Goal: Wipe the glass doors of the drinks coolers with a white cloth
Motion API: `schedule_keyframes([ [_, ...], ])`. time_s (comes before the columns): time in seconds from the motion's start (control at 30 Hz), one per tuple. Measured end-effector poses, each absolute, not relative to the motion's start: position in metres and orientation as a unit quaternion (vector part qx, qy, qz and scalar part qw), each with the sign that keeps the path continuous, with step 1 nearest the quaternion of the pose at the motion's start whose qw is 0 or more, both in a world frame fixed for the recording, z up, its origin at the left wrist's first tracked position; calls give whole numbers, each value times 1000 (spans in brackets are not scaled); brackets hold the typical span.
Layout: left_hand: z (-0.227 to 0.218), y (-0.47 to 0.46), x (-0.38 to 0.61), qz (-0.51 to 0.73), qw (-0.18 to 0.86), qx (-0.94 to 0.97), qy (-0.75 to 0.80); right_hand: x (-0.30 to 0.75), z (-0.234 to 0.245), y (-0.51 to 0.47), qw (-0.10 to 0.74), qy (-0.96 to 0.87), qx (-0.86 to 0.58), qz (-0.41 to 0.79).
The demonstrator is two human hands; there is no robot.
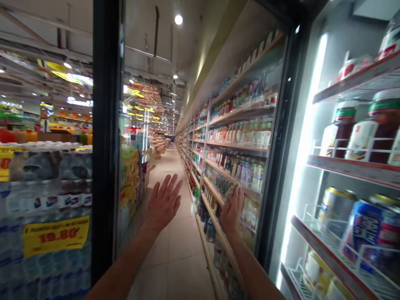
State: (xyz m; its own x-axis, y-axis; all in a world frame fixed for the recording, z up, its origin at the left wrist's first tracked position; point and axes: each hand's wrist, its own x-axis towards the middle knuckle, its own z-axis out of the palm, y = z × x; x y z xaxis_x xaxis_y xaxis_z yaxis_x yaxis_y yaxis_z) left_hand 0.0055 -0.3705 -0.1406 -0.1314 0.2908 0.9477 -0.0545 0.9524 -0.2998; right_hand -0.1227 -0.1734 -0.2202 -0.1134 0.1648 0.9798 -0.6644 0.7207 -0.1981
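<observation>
Holding a cloth [231,191] in its fingers at the glass door [108,137], near the right edge, the right hand [231,210] is reaching forward; the left hand [164,203] is fanning its fingers wide, nearer the left edge.

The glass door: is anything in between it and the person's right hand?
Yes: a cloth in the right hand, on the side facing the glass door. Nothing else visible stands between them; whether the cloth touches the glass is hard to tell.
</observation>
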Motion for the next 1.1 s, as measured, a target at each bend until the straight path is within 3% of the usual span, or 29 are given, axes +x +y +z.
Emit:
schedule_keyframes([
  [0.07,-142,-370,5,128,652,-76,-744,-124,-206,-175,639,-667,179,339],
  [0.23,-142,-368,7,136,650,-71,-744,-112,-181,-187,616,-662,357,233],
  [0.4,-142,-368,7,133,650,-78,-744,-112,-167,-186,635,-663,208,337],
  [0.57,-143,-372,5,145,646,-72,-746,-116,-171,-186,604,-685,327,244],
  [0.77,-141,-367,7,143,652,-67,-742,-165,-130,-131,656,-620,41,429],
  [0.83,-141,-367,7,138,651,-66,-743,-164,-122,-131,659,-630,77,404],
  [0.97,-142,-369,8,163,647,-72,-742,-153,-124,-139,630,-674,332,196],
  [1.03,-142,-369,8,154,646,-74,-744,-159,-118,-128,641,-669,321,198],
  [1.1,-142,-367,9,130,646,-73,-748,-170,-107,-114,664,-657,193,299],
])
